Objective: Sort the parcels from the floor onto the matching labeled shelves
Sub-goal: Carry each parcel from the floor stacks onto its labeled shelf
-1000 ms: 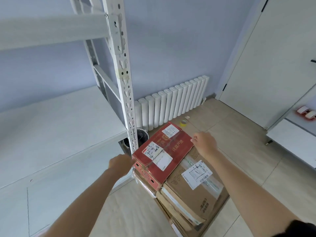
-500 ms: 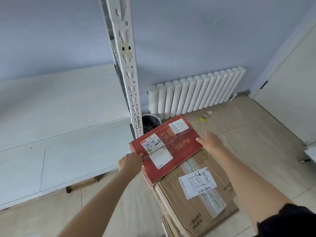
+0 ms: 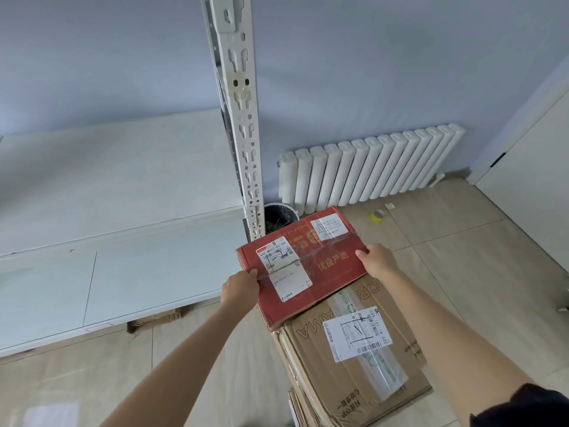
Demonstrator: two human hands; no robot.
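Note:
A red cardboard parcel (image 3: pixel 320 266) with white shipping labels lies on top of a stack of parcels on the floor. My left hand (image 3: pixel 241 288) grips its left edge, thumb on top. My right hand (image 3: pixel 378 260) holds its right edge. Under it sits a larger brown parcel (image 3: pixel 363 374) with a white barcode label and clear tape. More flattened brown boxes show beneath. White shelves (image 3: pixel 123 272) of the rack stretch to the left, beside its perforated upright post (image 3: pixel 243 134).
A white radiator (image 3: pixel 369 167) lines the blue wall. A black bin (image 3: pixel 280 215) stands behind the post. A yellow tape roll (image 3: pixel 378 215) lies on the tiled floor. A white door (image 3: pixel 535 155) is at right. Cardboard (image 3: pixel 154 318) shows under the lowest shelf.
The view has drawn closer and lower. My left hand has closed on the red parcel's left edge, and my right hand has settled on its right edge.

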